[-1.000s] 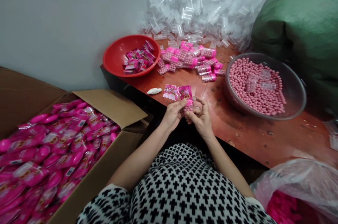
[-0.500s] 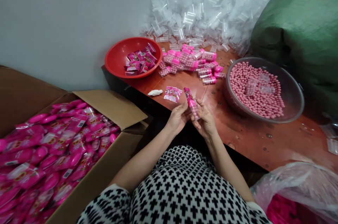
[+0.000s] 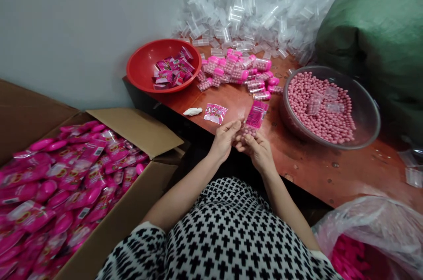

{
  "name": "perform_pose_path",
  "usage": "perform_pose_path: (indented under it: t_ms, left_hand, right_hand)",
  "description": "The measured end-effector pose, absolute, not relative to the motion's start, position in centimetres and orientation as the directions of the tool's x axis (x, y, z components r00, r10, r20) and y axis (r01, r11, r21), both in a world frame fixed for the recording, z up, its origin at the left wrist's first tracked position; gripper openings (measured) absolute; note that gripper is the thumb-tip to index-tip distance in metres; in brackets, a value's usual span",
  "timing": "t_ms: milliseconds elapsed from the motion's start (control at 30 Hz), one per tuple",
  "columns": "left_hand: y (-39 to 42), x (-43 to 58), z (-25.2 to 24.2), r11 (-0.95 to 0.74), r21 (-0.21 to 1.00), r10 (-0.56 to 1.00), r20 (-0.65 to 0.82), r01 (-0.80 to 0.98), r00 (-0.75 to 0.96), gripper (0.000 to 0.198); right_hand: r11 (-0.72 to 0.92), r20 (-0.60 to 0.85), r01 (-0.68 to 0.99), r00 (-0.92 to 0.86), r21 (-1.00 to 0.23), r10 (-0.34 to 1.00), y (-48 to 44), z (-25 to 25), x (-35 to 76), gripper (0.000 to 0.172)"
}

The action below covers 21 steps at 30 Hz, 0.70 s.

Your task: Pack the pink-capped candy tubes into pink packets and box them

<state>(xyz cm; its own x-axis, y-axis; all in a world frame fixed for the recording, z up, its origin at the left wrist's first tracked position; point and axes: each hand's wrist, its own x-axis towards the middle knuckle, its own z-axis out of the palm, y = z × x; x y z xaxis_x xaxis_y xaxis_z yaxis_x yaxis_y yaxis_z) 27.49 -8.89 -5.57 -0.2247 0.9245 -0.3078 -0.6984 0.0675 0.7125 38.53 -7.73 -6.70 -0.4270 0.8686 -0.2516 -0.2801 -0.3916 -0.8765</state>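
Observation:
Both my hands meet at the table's front edge around a small pink printed plastic packet point(image 3: 257, 113). Pink balls show through its clear lower part, between my fingers. My right hand point(image 3: 259, 150) grips this lower part with thumb and fingers. At its left side, my left hand point(image 3: 224, 139) pinches with fingertips; most of what lies under them is hidden. A flat pink printed packet point(image 3: 215, 113) rests on the table just beyond my left hand. To its left sits a crumpled white scrap point(image 3: 192, 112).
A red bowl point(image 3: 137, 66) of pink packets stands back left, beside pink-capped bottles point(image 3: 231, 68). Empty clear tubes point(image 3: 241, 11) are heaped behind. At right stands a bowl point(image 3: 366, 132) of pink balls near a green sack point(image 3: 380, 20). A carton point(image 3: 132, 132) is left; a plastic bag point(image 3: 373, 214) is lower right.
The pink packet has turned from a narrow edge-on view to its broad printed face, leaning right. My fingers have shifted to its lower end. The camera view has moved slightly.

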Motion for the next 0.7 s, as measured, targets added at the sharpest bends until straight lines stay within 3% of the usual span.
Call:
perform_pose_path:
  t_ms: [133,333,500,700]
  left_hand:
    - [-8.80,26.92,-5.75,0.164,0.766,0.952,-0.288,-0.621,-0.104,0.044]
    - [-8.76,27.42,-5.17,0.186,0.795,0.935,-0.324,-0.577,-0.145,0.044]
    - [-9.40,27.48,-5.42,0.157,0.824,0.955,-0.268,-0.545,-0.130,0.038]
    - [-9.21,26.88,-5.37,0.231,0.738,0.925,-0.368,-0.634,-0.091,0.040]
  right_hand:
    - [-0.415,-0.253,-0.234,-0.507,-0.879,0.824,-7.44,-6.82,38.76,0.031]
    - [-0.372,-0.250,-0.160,-0.498,-0.915,0.830,-7.62,-7.27,38.70,0.031]
    - [-0.384,-0.260,-0.175,-0.485,-0.907,0.835,-7.57,-7.36,38.55,0.032]
    - [-0.392,-0.267,-0.134,-0.532,-0.910,0.803,-7.73,-7.44,38.34,0.032]
